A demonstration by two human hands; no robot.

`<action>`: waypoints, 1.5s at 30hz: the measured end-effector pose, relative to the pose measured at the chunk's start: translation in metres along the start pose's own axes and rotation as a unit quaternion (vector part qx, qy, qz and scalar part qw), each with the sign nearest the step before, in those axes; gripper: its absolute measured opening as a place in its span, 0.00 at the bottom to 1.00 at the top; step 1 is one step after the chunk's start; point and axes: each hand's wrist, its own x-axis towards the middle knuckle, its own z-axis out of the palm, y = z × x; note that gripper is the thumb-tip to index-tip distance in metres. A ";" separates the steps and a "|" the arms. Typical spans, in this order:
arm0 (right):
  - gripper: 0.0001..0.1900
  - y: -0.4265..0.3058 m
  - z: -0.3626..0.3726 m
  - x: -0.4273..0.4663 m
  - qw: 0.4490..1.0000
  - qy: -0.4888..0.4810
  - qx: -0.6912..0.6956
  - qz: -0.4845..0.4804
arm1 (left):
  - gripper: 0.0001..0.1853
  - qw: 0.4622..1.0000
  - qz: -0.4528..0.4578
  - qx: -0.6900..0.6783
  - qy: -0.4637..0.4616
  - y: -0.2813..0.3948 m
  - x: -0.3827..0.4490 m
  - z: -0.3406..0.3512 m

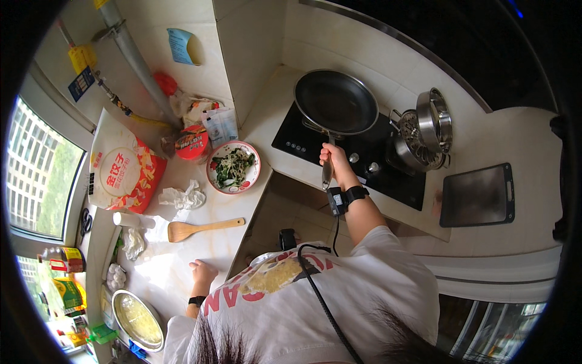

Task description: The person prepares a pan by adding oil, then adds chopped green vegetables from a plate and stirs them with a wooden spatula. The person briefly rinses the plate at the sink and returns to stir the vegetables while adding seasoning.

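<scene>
My right hand is wrapped around the metal handle of a black-coated frying pan at the cooktop's left side. The pan's inside is dark and holds no food. Whether its base touches the burner or hangs just above it, I cannot tell. My left hand rests at the countertop edge with its fingers curled in and nothing visible in them. Beyond it on the counter lies a wooden spatula. Farther up stands a red-rimmed plate of cooked leafy greens with pale thin strands.
A stainless steamer pot with a metal pot on top stands on the right of the black cooktop. A dark-framed board lies farther right. Left are a flour bag, crumpled tissues, garlic and a metal bowl.
</scene>
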 end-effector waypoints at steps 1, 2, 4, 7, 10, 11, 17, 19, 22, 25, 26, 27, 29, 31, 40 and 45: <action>0.09 0.000 -0.001 0.001 1.000 -0.005 0.000 -0.005 | 0.39 1.000 0.004 0.006 -0.004 -0.003 0.003 0.002; 0.09 0.001 -0.003 0.002 1.000 -0.009 0.000 -0.010 | 0.39 1.000 0.008 0.012 -0.008 -0.007 0.008 0.006; 0.10 0.001 -0.004 0.002 1.000 -0.011 0.000 -0.008 | 0.40 1.000 0.013 0.020 -0.006 -0.011 0.012 0.010; 0.10 -0.002 -0.009 0.004 1.000 -0.003 -0.003 0.008 | 0.41 1.000 0.017 0.021 0.001 -0.009 0.013 0.010; 0.10 -0.007 0.000 -0.002 0.997 0.011 -0.075 0.009 | 0.42 1.000 0.017 0.015 -0.017 -0.010 0.004 0.003; 0.16 -0.012 0.008 -0.012 0.986 0.026 -0.164 0.014 | 0.41 0.999 0.025 0.013 0.023 -0.023 0.013 0.020; 0.16 -0.058 0.052 -0.059 0.659 0.163 -0.596 -0.429 | 0.39 0.997 0.072 -0.028 0.030 -0.026 -0.001 0.006; 0.12 -0.046 0.110 -0.094 0.759 -0.001 -0.553 -0.345 | 0.38 0.996 0.076 -0.035 0.037 -0.030 -0.006 0.007; 0.07 0.049 0.148 -0.084 0.756 -0.212 -0.552 -0.279 | 0.37 0.995 0.085 -0.037 0.029 -0.027 -0.013 -0.005; 0.19 0.174 0.137 -0.045 0.577 -0.314 -0.681 -0.324 | 0.35 0.992 0.116 -0.044 0.038 -0.034 -0.010 -0.002; 0.23 0.210 0.132 -0.037 0.555 -0.332 -0.704 -0.293 | 0.35 0.990 0.124 -0.055 0.040 -0.038 -0.012 -0.002; 0.27 0.235 0.134 -0.035 0.533 -0.348 -0.725 -0.262 | 0.34 0.988 0.132 -0.065 0.042 -0.041 -0.013 -0.002; 0.30 0.256 0.149 -0.050 0.483 -0.343 -0.771 -0.233 | 0.34 0.987 0.147 -0.064 0.032 -0.049 -0.013 -0.002; 0.24 0.273 0.148 -0.047 0.451 -0.348 -0.781 -0.255 | 0.33 0.984 0.165 -0.061 0.024 -0.054 -0.015 -0.006; 0.16 0.261 0.140 -0.064 0.527 -0.352 -0.732 -0.251 | 0.26 0.949 0.284 -0.132 0.030 -0.043 0.021 -0.001; 0.18 0.189 0.130 -0.110 0.766 -0.295 -0.540 -0.184 | 0.26 0.782 0.227 -0.540 -0.210 0.060 0.064 -0.017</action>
